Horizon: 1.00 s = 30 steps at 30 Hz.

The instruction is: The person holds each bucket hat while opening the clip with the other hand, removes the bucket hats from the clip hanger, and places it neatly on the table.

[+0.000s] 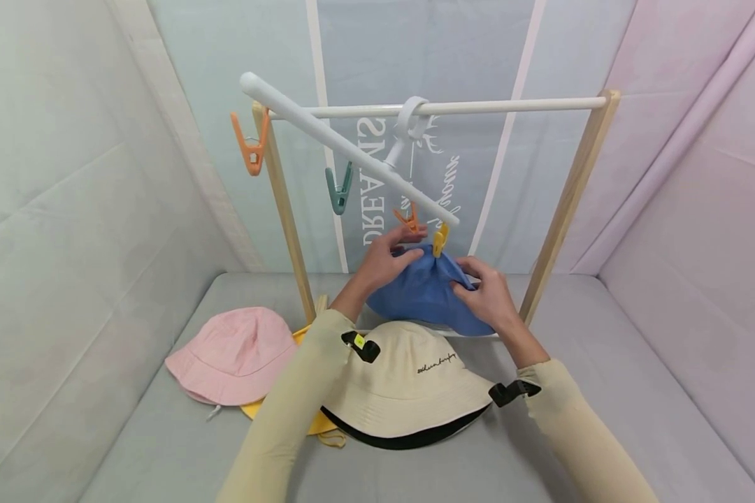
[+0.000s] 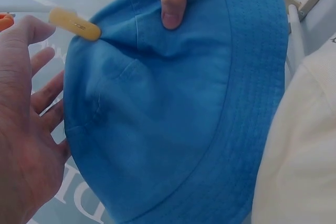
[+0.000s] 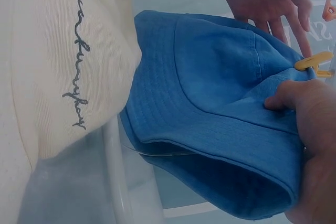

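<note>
A blue bucket hat (image 1: 415, 297) hangs crown-up from a yellow clip (image 1: 440, 241) at the near right end of a white hanger (image 1: 352, 150). The clip bites a pinched fold of the crown, as the left wrist view also shows. My right hand (image 1: 492, 297) grips the hat's right side, thumb (image 3: 286, 95) on the outer cloth close below the clip. On the other side my left hand (image 1: 384, 262) is spread, its straight fingers (image 2: 50, 90) alongside the crown, some tips hidden behind it. A small orange clip (image 1: 409, 218) hangs just above the left fingers.
The hanger hooks over a rack's white bar (image 1: 509, 107) between wooden posts (image 1: 569, 202). A green clip (image 1: 339, 192) and another orange clip (image 1: 252, 150) hang farther left. Below lie a cream bucket hat (image 1: 396, 377), a pink hat (image 1: 239, 353) and a partly covered yellow hat (image 1: 323, 423).
</note>
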{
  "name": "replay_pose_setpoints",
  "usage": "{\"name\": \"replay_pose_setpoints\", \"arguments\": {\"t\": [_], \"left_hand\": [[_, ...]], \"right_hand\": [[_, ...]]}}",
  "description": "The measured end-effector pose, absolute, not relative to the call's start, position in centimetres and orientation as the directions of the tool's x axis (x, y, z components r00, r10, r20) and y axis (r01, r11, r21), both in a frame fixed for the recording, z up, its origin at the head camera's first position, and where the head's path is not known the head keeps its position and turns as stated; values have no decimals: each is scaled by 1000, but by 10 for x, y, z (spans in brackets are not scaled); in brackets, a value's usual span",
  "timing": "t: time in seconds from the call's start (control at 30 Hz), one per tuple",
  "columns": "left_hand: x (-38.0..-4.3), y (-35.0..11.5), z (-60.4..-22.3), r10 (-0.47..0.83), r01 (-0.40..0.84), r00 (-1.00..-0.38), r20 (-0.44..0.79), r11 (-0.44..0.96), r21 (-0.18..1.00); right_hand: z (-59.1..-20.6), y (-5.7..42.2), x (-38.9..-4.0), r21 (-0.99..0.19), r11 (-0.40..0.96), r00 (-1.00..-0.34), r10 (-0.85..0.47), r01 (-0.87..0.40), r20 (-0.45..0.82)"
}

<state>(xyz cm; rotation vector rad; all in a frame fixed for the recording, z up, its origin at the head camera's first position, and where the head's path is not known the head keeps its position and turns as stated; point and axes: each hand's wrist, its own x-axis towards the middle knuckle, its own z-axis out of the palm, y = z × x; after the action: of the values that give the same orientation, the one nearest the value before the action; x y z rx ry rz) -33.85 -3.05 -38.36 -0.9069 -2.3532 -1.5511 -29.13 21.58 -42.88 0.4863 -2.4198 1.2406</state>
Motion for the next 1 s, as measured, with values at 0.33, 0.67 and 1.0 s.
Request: {"name": "replay_pose_setpoints", "arguments": {"t": [0.33,0.67,1.0], "left_hand": [[-337,-24,-374,438,573,-778,451,199,795],[-336,-19,-366,472,524,-788,395,178,833],[-335,-16,-363,458,476,-812,363,157,865]], "right_hand": [[-425,214,-288,-689,552,-866,-139,-470,480],[-427,212,-290,-689,546,-863,-140,-477,486],[-427,212,-291,-693,542,-864,-142,-476,482]]}}
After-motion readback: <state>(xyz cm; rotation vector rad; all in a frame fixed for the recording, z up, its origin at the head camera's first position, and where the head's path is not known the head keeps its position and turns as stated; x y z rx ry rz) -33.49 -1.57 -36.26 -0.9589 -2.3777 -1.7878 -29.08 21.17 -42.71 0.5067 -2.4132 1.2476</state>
